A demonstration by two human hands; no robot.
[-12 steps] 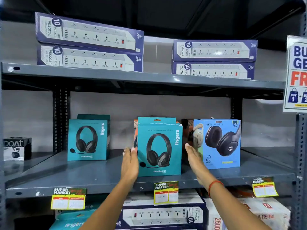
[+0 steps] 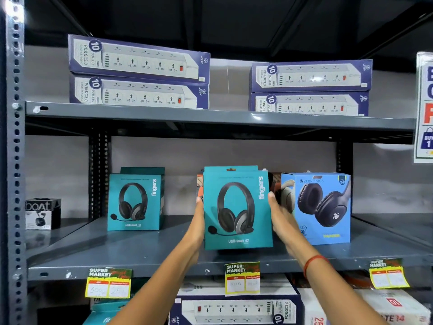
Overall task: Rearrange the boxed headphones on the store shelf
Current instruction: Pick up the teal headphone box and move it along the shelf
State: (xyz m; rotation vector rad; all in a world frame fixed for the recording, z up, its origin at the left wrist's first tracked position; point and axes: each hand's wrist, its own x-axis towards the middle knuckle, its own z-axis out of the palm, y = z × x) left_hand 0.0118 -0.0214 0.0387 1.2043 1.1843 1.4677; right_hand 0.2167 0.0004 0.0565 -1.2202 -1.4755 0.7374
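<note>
A teal headphone box (image 2: 236,207) marked "fingers" is held between both my hands in the middle of the grey middle shelf (image 2: 145,252), its bottom edge slightly off the shelf and tilted. My left hand (image 2: 198,225) presses its left side; my right hand (image 2: 280,219) presses its right side. More teal boxes show just behind its top edge. A second teal headphone box (image 2: 134,201) stands upright to the left, with another behind it. A light blue Zebronics headphone box (image 2: 321,207) stands to the right, and an orange box (image 2: 276,181) is partly hidden behind.
A small black boat box (image 2: 43,213) sits at far left. Purple power-strip boxes (image 2: 138,71) are stacked on the upper shelf (image 2: 222,117); another such box (image 2: 236,309) lies below. Yellow price tags (image 2: 242,277) hang on the shelf edge. A sale sign (image 2: 425,106) hangs at right.
Both hands have closed onto the sides of the front teal box and lifted it slightly forward and up off the shelf. The camera has come closer.
</note>
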